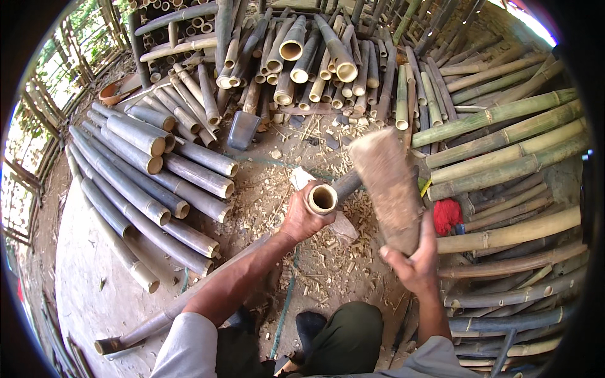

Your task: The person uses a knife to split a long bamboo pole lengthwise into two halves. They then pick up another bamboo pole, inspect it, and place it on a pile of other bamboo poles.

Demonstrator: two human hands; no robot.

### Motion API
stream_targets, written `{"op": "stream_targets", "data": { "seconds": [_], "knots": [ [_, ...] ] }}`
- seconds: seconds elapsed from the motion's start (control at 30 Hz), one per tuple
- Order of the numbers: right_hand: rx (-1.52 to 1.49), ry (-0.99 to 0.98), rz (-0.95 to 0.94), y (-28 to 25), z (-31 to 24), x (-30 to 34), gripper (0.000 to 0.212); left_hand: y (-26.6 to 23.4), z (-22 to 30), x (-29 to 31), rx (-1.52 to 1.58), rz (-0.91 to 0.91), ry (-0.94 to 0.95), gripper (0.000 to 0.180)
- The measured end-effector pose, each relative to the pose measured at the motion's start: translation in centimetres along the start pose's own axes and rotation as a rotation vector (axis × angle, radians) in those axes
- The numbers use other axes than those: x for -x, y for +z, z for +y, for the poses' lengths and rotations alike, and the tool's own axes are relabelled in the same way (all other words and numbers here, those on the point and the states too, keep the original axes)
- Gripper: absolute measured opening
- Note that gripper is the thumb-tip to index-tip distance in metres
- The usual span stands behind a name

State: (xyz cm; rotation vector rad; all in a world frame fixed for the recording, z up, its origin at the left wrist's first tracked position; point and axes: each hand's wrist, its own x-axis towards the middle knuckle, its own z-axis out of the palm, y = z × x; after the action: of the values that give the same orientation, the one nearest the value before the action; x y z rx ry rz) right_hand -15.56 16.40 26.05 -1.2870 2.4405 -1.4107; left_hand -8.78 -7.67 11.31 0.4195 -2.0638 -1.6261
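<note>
Bamboo tube [322, 199], mouth upward, sits wrapped in the left hand's grip [301, 215], the right hand [413, 266] clenching a wooden block [391, 192] right of the tube.

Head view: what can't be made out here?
In the head view:
Wooden block: surface smeared by motion blur
Right hand: some fingers hidden behind the block
Bamboo tube: depths lost in shadow
Left hand: some fingers hidden behind the tube
Bamboo poles at right: some ends cut by dark picture edge

Stacked bamboo poles [504, 135] and pale chips [315, 277] littering the floor [259, 179] mark this as a bamboo workshop.
</note>
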Motion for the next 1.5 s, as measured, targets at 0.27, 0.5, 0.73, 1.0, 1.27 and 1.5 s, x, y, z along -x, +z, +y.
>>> {"op": "stream_targets", "data": {
  "seconds": [0.27,0.5,0.73,1.0,1.27,1.5],
  "knots": [
    [0.357,0.048,-0.386,4.8,1.1,-5.7,0.062,1.4,-1.3,-0.5,0.298,-0.021,0.081,0.047],
    [0.023,-0.186,-0.203,1.5,-3.3,-9.6,0.063,-0.2,-2.4,-0.3,-0.018,0.026,0.03,0.044],
    [0.355,0.035,-0.46,4.7,-0.3,-8.8,0.066,1.0,-2.5,-0.6,0.218,0.024,0.032,0.043],
    [0.138,0.176,-0.302,5.1,2.0,-5.1,0.07,2.3,-1.3,-0.8,0.31,-0.077,0.072,0.047],
    [-0.091,0.098,-0.161,2.1,3.0,-1.9,0.074,2.7,-1.9,1.5,-0.129,-0.009,0.09,0.05],
    [0.061,0.118,-0.277,2.7,4.4,-0.8,0.071,3.3,-1.9,2.4,-0.077,-0.083,0.117,0.056]
  ]
}}
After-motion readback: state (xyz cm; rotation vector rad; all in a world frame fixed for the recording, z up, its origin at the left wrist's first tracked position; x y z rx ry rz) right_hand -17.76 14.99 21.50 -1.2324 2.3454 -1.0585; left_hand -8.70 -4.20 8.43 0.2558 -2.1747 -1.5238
